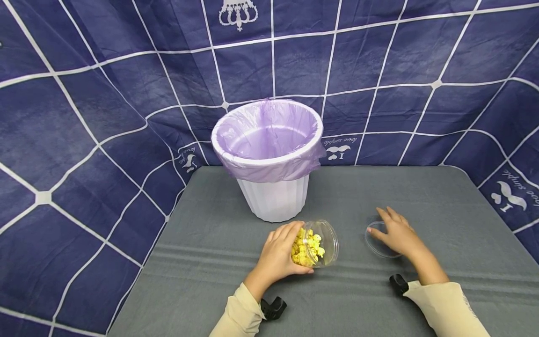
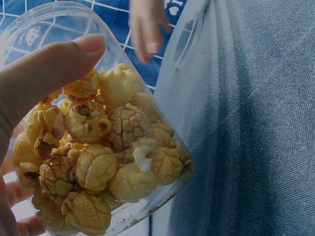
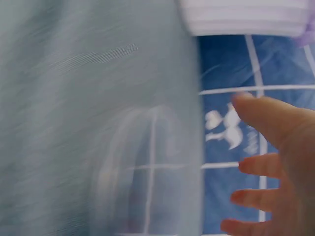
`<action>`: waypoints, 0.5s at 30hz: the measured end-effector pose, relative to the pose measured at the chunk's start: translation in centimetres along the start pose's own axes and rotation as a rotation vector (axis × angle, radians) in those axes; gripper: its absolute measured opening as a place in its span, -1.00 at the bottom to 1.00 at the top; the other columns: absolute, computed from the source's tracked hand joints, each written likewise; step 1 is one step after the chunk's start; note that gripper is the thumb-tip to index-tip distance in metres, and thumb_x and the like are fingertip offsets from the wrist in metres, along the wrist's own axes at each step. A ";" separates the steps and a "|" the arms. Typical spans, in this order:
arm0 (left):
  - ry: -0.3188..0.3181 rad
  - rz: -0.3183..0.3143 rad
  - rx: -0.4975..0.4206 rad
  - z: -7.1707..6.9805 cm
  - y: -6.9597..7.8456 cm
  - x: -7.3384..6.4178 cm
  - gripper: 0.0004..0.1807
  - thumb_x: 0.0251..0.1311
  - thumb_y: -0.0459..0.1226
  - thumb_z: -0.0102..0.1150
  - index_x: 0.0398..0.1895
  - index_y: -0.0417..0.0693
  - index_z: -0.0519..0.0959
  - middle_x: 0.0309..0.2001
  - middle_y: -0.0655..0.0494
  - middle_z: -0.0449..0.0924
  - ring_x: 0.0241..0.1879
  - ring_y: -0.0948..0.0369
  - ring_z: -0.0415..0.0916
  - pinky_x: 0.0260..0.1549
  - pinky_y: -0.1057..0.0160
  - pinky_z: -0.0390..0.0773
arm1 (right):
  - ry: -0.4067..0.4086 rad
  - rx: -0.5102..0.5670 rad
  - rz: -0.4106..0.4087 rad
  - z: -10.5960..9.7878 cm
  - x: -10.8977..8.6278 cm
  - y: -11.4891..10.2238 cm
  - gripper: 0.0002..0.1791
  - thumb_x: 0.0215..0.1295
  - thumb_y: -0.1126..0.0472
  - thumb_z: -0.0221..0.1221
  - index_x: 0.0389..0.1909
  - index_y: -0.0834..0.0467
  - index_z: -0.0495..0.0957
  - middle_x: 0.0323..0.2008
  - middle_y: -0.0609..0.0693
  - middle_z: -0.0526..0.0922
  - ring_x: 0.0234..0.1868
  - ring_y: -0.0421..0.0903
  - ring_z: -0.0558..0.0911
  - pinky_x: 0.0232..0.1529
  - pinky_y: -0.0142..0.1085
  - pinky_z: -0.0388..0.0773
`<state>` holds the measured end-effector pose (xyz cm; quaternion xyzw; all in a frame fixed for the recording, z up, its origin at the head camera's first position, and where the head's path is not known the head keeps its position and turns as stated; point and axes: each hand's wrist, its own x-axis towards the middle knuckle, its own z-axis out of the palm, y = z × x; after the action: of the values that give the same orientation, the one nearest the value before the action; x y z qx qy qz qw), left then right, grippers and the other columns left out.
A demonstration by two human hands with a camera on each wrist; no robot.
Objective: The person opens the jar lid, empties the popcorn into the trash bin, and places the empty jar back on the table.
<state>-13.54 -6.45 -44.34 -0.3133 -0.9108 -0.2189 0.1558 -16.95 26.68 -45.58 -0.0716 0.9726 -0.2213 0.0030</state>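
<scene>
My left hand (image 1: 281,252) grips a clear plastic jar (image 1: 325,243), tilted on its side just above the grey table, mouth toward the right. Yellow popcorn (image 1: 306,248) fills its lower part; in the left wrist view the popcorn (image 2: 113,147) is piled against the wall under my thumb (image 2: 49,73). My right hand (image 1: 396,232) lies with straight, spread fingers over a clear round lid (image 1: 377,246) flat on the table. In the right wrist view the lid (image 3: 142,167) is blurred, left of the spread fingers (image 3: 256,167), and I cannot tell whether they touch it.
A white ribbed bin (image 1: 273,199) lined with a purple bag (image 1: 269,135) stands behind the jar, at the table's far middle. The grey table cover (image 1: 202,262) reaches left and right of the hands. Blue cloth with white lines (image 1: 84,117) walls in the back and sides.
</scene>
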 end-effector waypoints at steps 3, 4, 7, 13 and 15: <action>0.002 0.000 0.007 -0.1 -0.1 0.0 0.17 -0.59 0.22 0.43 0.25 0.00 0.21 0.19 0.16 0.25 0.15 0.19 0.19 -0.04 0.15 0.28 | 0.076 0.067 -0.041 -1.7 0.8 -1.5 -0.27 0.25 -0.06 0.02 0.21 0.43 0.14 0.16 0.50 0.12 0.10 0.49 0.14 -0.02 0.30 0.09; 0.001 -0.001 0.011 -0.1 -0.1 0.0 0.17 -0.59 0.23 0.42 0.25 0.00 0.20 0.19 0.17 0.25 0.15 0.20 0.19 -0.05 0.16 0.28 | 0.095 0.093 -0.054 -2.3 1.1 -2.1 -0.29 0.28 -0.05 -0.01 0.21 0.43 0.15 0.15 0.49 0.15 0.10 0.46 0.18 -0.02 0.27 0.12; 0.000 -0.003 0.014 -0.1 -0.1 0.0 0.17 -0.59 0.23 0.42 0.26 0.00 0.20 0.19 0.17 0.25 0.15 0.21 0.19 -0.04 0.16 0.28 | 0.150 0.213 -0.086 -3.9 1.8 -3.7 -0.36 0.32 -0.05 -0.08 0.20 0.38 0.20 0.11 0.42 0.28 0.08 0.35 0.30 -0.02 0.17 0.23; 0.003 -0.008 0.009 -0.2 -0.1 0.0 0.17 -0.59 0.23 0.42 0.26 0.02 0.19 0.19 0.17 0.25 0.15 0.20 0.19 -0.05 0.16 0.28 | 0.237 0.555 -0.201 -6.4 3.3 -6.9 -0.52 0.38 0.10 -0.13 0.13 0.38 0.31 -0.03 0.25 0.50 -0.09 -0.16 0.52 -0.12 -0.38 0.44; 0.007 -0.009 0.008 -0.1 -0.1 -0.1 0.17 -0.59 0.23 0.42 0.26 0.03 0.19 0.19 0.16 0.25 0.15 0.20 0.19 -0.05 0.16 0.28 | 0.225 0.694 -0.244 -7.2 3.7 -8.1 -0.53 0.39 0.13 -0.14 0.13 0.42 0.29 -0.05 0.14 0.52 -0.11 -0.27 0.51 -0.13 -0.47 0.43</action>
<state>-13.51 -6.59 -44.26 -0.3078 -0.9126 -0.2171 0.1590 -19.78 21.98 -35.52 -0.1570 0.8183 -0.5426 -0.1062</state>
